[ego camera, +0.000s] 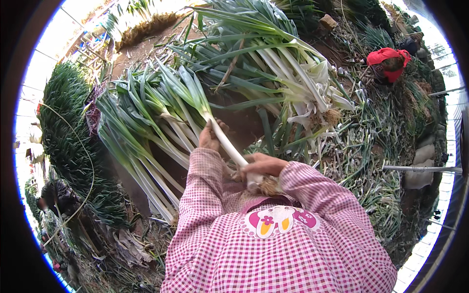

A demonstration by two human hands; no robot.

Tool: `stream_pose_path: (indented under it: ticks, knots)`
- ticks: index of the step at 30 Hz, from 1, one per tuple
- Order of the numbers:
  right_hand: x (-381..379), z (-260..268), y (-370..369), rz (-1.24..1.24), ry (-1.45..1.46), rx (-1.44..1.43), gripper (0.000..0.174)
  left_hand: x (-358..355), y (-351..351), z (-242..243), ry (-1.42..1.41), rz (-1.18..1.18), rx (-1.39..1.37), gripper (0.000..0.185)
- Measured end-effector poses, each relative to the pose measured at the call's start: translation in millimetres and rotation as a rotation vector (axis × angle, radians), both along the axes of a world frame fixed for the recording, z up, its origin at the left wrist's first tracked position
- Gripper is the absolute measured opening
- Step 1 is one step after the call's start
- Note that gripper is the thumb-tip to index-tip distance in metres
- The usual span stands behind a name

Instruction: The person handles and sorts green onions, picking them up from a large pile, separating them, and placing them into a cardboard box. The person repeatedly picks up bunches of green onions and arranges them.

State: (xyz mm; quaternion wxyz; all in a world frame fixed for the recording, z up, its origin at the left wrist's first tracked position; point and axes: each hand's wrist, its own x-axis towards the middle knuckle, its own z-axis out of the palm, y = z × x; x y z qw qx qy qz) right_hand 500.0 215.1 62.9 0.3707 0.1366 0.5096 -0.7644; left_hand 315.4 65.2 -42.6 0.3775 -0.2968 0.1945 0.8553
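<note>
A large green onion with a thick white stalk slants across in front of my chest, its leaves pointing up and left and its roots down at the right. My left hand is closed around the upper white part, just below the leaves. Lower down, near the root end, my right hand grips the same stalk. The hairy roots hang beside my checked smock. To the left, several white-stalked green onions lie side by side. Beyond my hands is a heap of untrimmed green onions with loose, pale outer leaves.
Stripped leaves litter the ground at the right. A dense stack of green onion tops stands at the left. A person in a red head covering is at the upper right. A metal pole juts in from the right.
</note>
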Motion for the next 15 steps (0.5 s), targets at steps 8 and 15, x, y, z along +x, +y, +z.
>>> stream_pose_path:
  ticks: [8, 15]
  knots:
    - [24, 33, -9, -0.289, 0.049, 0.186, 0.056, -20, 5, 28, 0.219, -0.070, -0.170, 0.051]
    - [-19, 11, -27, -0.231, 0.342, 0.842, 0.059, 37, 20, 42, -0.003, -0.218, -0.370, 0.025]
